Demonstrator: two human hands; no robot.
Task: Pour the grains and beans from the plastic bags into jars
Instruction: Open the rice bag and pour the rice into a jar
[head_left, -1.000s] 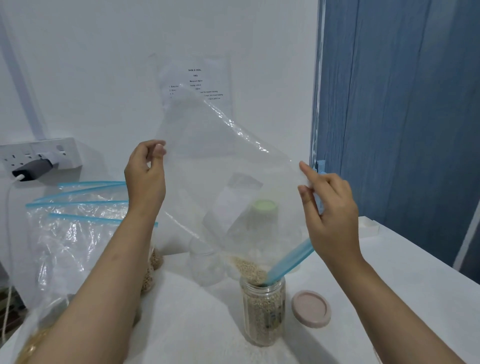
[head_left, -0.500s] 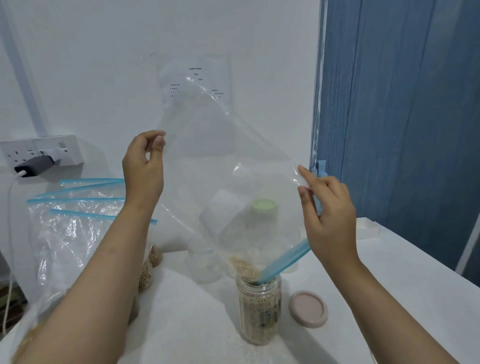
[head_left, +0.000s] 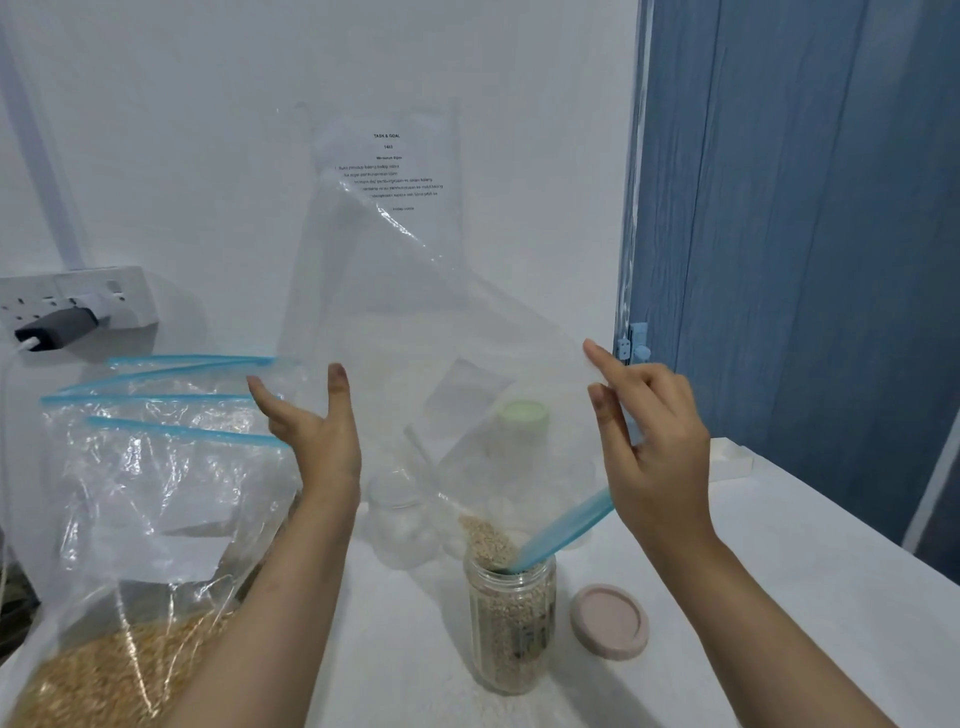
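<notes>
White table (head_left: 779, 597) holds the jar (head_left: 511, 623), nearly full of grains, w/ the big clear bag (head_left: 415, 322) tipped over it, blue zip edge poking in the jar mouth. Left hand (head_left: 317, 431) is spread wide, gripping nothing, so only the right hand (head_left: 660, 441) pinches the bag's side. Bag could flop & the last grains (head_left: 485, 538) spill, or the zip tips the jar.

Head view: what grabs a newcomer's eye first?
The big clear plastic bag held up mid-frame, its blue zip corner dipped into the grain-filled jar. The right hand pinches its edge; the left hand is spread open beside it. More grain bags lean at left.
</notes>
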